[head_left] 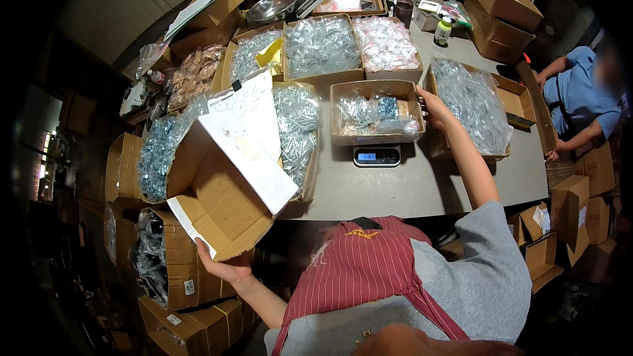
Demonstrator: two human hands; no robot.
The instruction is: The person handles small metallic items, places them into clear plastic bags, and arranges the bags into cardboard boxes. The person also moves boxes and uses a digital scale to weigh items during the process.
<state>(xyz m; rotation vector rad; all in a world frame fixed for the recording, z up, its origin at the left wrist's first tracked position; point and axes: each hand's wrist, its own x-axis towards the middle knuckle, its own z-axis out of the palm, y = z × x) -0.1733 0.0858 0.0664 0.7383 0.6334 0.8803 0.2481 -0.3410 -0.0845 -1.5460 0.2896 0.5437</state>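
My left hand (225, 266) grips the lower edge of an open cardboard box (227, 217), which is tilted so its bare brown inside shows; white paper covers its outer side. My right arm reaches forward, and my right hand (432, 107) closes on the right wall of a shallow cardboard box (346, 139). That box sits on a small digital scale (377, 156) with a lit display. Inside it lie clear plastic bags of small metal parts (388, 107). Behind the tilted box, handwritten paper sheets (254, 109) with a black clip rest over bagged screws (300, 135).
Boxes of bagged hardware (323, 46) line the table's far side, beside a box of white-and-red bags (386, 43). A large box of clear bags (468, 105) stands right of the scale. A green bottle (442, 31) is farther back. Another person (580, 92) works at the right.
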